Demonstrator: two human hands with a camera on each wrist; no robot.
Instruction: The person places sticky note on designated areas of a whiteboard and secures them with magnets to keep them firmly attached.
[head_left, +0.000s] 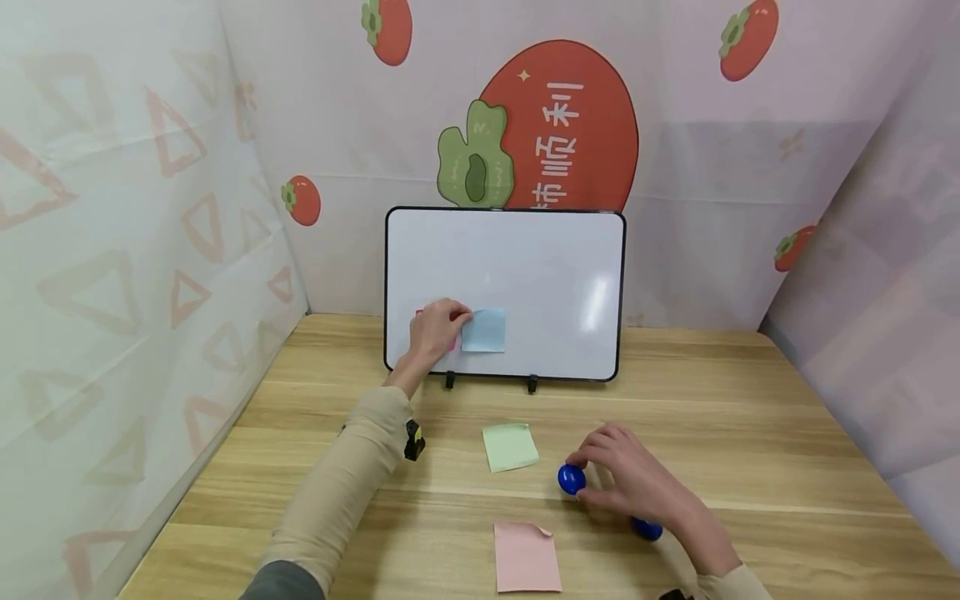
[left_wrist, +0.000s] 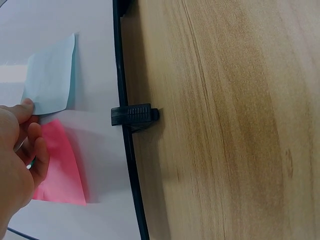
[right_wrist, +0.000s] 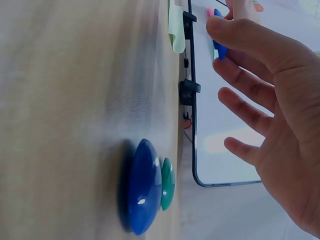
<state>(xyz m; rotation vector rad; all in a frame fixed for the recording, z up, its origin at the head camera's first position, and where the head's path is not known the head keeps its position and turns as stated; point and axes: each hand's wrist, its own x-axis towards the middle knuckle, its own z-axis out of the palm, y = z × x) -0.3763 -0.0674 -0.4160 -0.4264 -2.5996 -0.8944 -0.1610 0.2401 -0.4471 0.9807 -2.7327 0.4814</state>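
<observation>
My left hand (head_left: 437,327) pinches the upper left corner of a light blue sticky note (head_left: 485,331) against the whiteboard (head_left: 551,258). Behind that hand is a bright pink sticky note (left_wrist: 62,167), partly hidden, with a speck of green showing between the fingers. Over the table, my right hand (head_left: 626,471) holds a round blue magnet (head_left: 572,479) between thumb and forefinger, the other fingers spread in the right wrist view. A second blue magnet (right_wrist: 145,187) lies on the table under the right wrist, beside a green magnet (right_wrist: 168,185).
A pale green sticky note (head_left: 511,447) lies on the table in front of the board, and a pale pink one (head_left: 527,558) lies nearer me. Black clip feet (head_left: 532,383) support the board's lower edge. Printed cloth (head_left: 720,208) hangs behind and at both sides.
</observation>
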